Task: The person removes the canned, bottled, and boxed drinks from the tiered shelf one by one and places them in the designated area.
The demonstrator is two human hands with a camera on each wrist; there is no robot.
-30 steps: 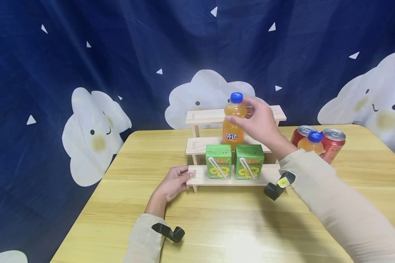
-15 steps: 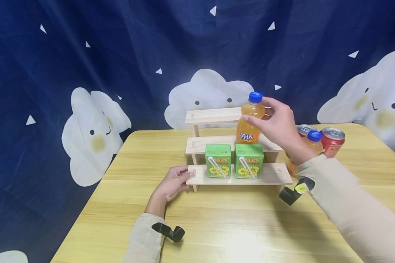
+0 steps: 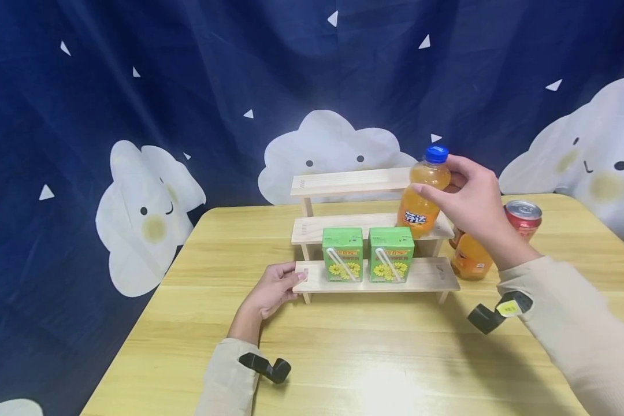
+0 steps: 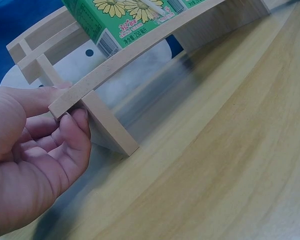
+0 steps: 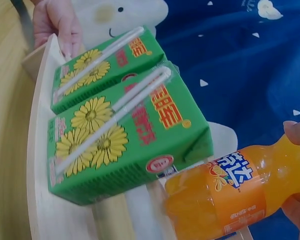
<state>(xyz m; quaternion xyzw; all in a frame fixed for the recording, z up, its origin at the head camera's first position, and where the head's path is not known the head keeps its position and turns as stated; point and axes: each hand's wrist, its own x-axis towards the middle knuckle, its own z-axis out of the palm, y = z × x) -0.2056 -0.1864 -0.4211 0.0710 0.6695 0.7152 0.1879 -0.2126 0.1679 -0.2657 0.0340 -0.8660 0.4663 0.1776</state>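
Observation:
My right hand (image 3: 473, 196) grips an orange soda bottle (image 3: 421, 199) with a blue cap round its upper part. The bottle leans slightly, its base at the right part of the middle tier of a three-tier wooden shelf (image 3: 312, 279); I cannot tell whether it touches the board. On the lowest tier two green drink cartons (image 3: 342, 254) with straws stand side by side, partly hiding the middle tier. My left hand (image 3: 273, 289) pinches the left end of the lowest board. In the left wrist view its thumb lies above the board (image 4: 105, 75) and curled fingers below.
Right of the shelf, behind my right forearm, stand another orange soda bottle (image 3: 470, 257) and a red can (image 3: 523, 216), both partly hidden. A dark blue curtain (image 3: 229, 58) with clouds hangs behind the wooden table (image 3: 343, 341).
My right hand has carried the bottle rightward along the middle tier, from behind the cartons to the right end. My left hand keeps its hold on the lowest board.

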